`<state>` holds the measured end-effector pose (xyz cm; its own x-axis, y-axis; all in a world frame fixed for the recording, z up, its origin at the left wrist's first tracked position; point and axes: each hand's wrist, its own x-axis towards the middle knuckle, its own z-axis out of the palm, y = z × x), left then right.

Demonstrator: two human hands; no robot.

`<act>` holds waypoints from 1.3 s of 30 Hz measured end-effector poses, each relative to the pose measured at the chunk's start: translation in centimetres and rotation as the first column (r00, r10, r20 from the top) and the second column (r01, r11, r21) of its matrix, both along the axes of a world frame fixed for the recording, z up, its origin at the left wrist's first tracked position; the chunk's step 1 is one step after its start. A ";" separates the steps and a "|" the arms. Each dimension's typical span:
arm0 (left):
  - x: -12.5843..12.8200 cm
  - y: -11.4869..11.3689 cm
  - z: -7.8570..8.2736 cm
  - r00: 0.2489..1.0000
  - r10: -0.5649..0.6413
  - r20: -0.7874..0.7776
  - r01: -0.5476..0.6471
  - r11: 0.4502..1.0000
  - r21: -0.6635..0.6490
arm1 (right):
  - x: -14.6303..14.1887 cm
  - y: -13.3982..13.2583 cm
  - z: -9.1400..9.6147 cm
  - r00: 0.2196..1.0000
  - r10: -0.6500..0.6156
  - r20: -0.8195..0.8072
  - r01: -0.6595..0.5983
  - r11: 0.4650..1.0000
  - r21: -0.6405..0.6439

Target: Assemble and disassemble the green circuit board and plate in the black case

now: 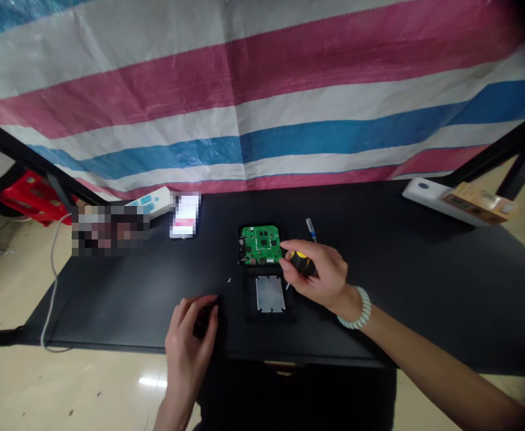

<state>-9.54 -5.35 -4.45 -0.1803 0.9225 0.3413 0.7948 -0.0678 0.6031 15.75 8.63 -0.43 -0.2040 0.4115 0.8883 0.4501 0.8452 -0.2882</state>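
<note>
A green circuit board sits in a black case half on the black table. Just in front of it lies a second black case half with a silver metal plate. My right hand is closed around a black and yellow screwdriver beside the board's right edge, its tip pointing down toward the plate. My left hand rests near the table's front edge, fingers curled on a small dark object I cannot make out. A tiny screw lies between the hands.
A blue-handled small screwdriver lies behind my right hand. A phone and a white power strip sit at the back left; another white strip with a cardboard box at the back right. Striped tarp hangs behind.
</note>
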 end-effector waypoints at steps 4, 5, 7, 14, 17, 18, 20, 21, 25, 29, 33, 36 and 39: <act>-1.5 0.9 0.5 0.991 -0.111 0.069 0.119 0.985 -0.127 | 0.0 0.0 0.0 0.999 0.032 -0.005 -0.032 0.999 0.014; -1.6 1.1 0.6 0.989 -0.130 0.074 0.139 0.980 -0.140 | -0.1 0.0 0.0 1.000 0.025 -0.005 -0.025 1.000 0.012; -1.7 1.7 0.7 0.985 -0.155 0.068 0.164 0.974 -0.156 | -0.1 0.1 -0.1 1.000 0.003 -0.005 -0.003 1.000 0.001; -1.7 2.6 0.7 0.979 -0.206 -0.012 0.199 0.957 -0.214 | 0.1 0.0 -0.3 0.999 -0.034 0.000 0.034 0.999 -0.029; -1.6 2.7 0.8 0.976 -0.210 -0.053 0.192 0.952 -0.238 | 0.1 0.1 -0.4 1.000 -0.027 -0.009 0.027 0.999 -0.031; -1.5 2.7 0.8 0.975 -0.215 -0.061 0.195 0.951 -0.238 | 0.0 0.1 -0.4 1.000 -0.022 -0.014 0.021 0.999 -0.029; -1.5 2.7 1.0 0.970 -0.234 -0.071 0.212 0.950 -0.230 | 0.0 0.2 -0.5 1.000 -0.008 -0.018 0.007 1.000 -0.029; -1.6 2.7 1.1 0.967 -0.244 -0.074 0.223 0.949 -0.222 | 0.1 0.2 -0.5 1.000 0.001 -0.019 -0.001 1.000 -0.030; -1.7 2.7 1.3 0.961 -0.262 -0.089 0.242 0.952 -0.189 | 0.1 0.3 -0.6 0.999 0.029 -0.020 -0.030 0.999 -0.021; -1.6 2.8 1.1 0.963 -0.252 -0.095 0.230 0.953 -0.196 | 0.1 0.3 -0.4 0.999 0.050 -0.009 -0.050 0.999 -0.018; -1.5 2.9 0.8 0.961 -0.257 -0.097 0.230 0.947 -0.226 | 0.1 0.3 -0.2 0.998 0.056 -0.006 -0.056 0.998 -0.023; -1.5 2.8 0.9 0.959 -0.264 -0.102 0.234 0.944 -0.233 | 0.0 0.3 -0.2 0.998 0.055 -0.008 -0.055 0.998 -0.024; -1.4 2.7 0.9 0.954 -0.277 -0.115 0.250 0.946 -0.207 | 0.0 0.4 -0.2 0.999 0.052 -0.004 -0.052 0.998 -0.023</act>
